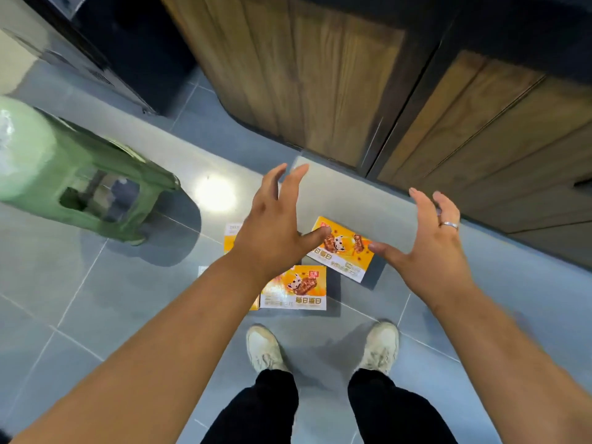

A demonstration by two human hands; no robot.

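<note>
Orange and white snack boxes lie on the grey tiled floor in front of my feet. One box [344,251] sits further off, tilted, between my hands. A nearer box [296,288] lies just ahead of my shoes, and a third box [231,233] shows only a corner behind my left hand. My left hand [275,225] hangs above the boxes with fingers spread, holding nothing. My right hand [432,241], a ring on one finger, is spread the same way to the right of the far box. Neither hand touches a box.
A green plastic stool [80,187] stands on the floor at the left. A wooden cabinet [320,75] with dark edges fills the back and right. My two pale shoes [266,347] stand just behind the nearest box. A dark appliance stands at the back left.
</note>
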